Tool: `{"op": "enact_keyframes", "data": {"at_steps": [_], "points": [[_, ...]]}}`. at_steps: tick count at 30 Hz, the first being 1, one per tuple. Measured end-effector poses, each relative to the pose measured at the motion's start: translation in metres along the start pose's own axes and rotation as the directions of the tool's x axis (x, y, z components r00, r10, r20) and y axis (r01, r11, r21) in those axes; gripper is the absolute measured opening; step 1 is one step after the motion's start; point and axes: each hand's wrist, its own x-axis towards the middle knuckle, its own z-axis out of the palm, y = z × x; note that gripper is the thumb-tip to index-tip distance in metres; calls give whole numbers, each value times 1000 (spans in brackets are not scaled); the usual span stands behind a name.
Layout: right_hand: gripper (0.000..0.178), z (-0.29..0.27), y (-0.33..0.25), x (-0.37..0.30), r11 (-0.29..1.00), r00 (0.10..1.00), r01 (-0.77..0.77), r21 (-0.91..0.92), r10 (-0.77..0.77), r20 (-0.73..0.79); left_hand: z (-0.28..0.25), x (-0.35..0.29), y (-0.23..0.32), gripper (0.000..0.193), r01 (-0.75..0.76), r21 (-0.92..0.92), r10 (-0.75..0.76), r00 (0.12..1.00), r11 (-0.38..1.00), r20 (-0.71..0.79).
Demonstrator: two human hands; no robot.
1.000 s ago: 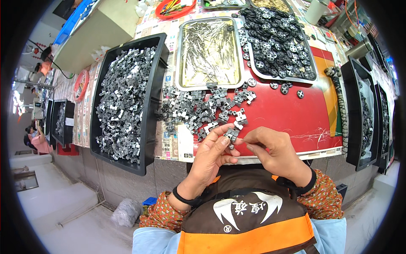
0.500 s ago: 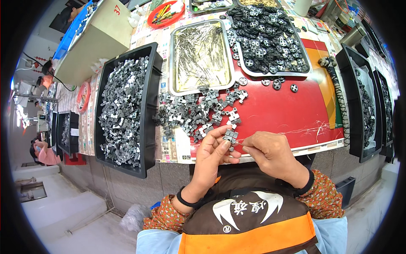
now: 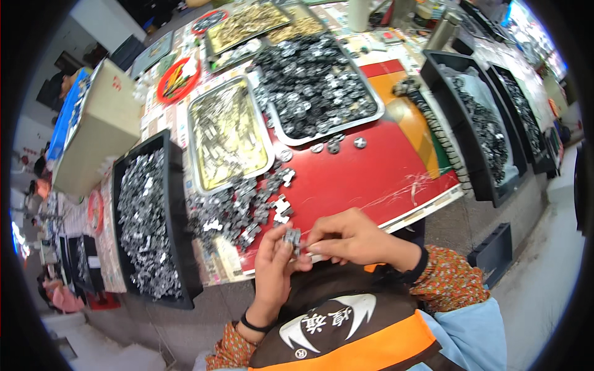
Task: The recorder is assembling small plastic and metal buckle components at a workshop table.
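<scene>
Between the thumb and fingers of my left hand (image 3: 271,272) is a small grey block-shaped plastic part (image 3: 293,237), held over the table's near edge. My right hand (image 3: 359,238) is closed in a pinch right beside it, its fingertips on a thin metal pin whose tip meets the part; most of the pin is hidden. Just beyond my left hand lies a loose heap of similar grey parts (image 3: 238,207). Behind the heap stands a metal tray (image 3: 270,162) with many thin metal pins. To its right, another tray (image 3: 337,131) is piled with small black wheels.
A deep black bin (image 3: 178,222) full of grey parts stands at the left. Several stray wheels (image 3: 360,143) lie on the red board (image 3: 352,179). Black bins (image 3: 455,120), a coiled hose (image 3: 433,120) and a metal flask (image 3: 443,32) are at the right. An orange-red basket (image 3: 197,80) sits further back.
The view has turned and tilted, so the table and trays appear shifted left and rotated. My hands still hold the grey part and pin close together.
</scene>
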Motion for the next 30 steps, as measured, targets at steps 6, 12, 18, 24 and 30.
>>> {"op": "enact_keyframes", "data": {"at_steps": [6,12,18,24,30], "points": [[10,1,5,-13,957,968,179,-228,-213,-135,14,9,12,44,100,-179,-79,989,979,126],[7,7,5,-14,850,914,301,-432,-387,-125,13,1,11,44,130,-212,-97,983,969,158],[6,7,7,-20,877,925,275,-393,-353,-142,12,-2,9,44,107,-151,-82,983,983,162],[6,2,6,-25,962,974,156,-226,-187,-125,16,-6,9,43,-48,78,36,988,996,152],[13,-7,10,-25,996,997,-60,66,63,-49,21,-9,6,42,-144,198,108,977,970,182]]}}
